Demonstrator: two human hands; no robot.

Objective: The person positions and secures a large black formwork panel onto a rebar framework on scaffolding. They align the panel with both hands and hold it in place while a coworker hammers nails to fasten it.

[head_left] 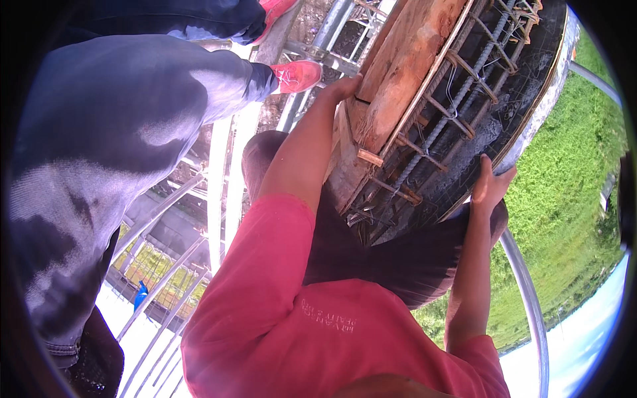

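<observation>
In front of me stands a curved formwork with dark inner panels [492, 136] and a rebar cage [458, 109] of ribbed bars, stirrups and tie wire. My left hand [346, 87] lies against the outer side of a rough timber [415, 73] on the formwork's left; its fingers are mostly out of sight. At the right rim, my right hand [490, 184] grips the edge of the formwork panel, thumb and fingers apart on either side. My legs straddle the near end of the formwork. A small wood block [370, 157] sits by the timber's lower end.
Close on my left stands a person in jeans [113, 119] and red shoes [296, 76]. Metal scaffold tubes [159, 215] and pale planks [229, 172] run below them. A curved pipe [527, 298] passes at the right, over green grass [564, 219] far below.
</observation>
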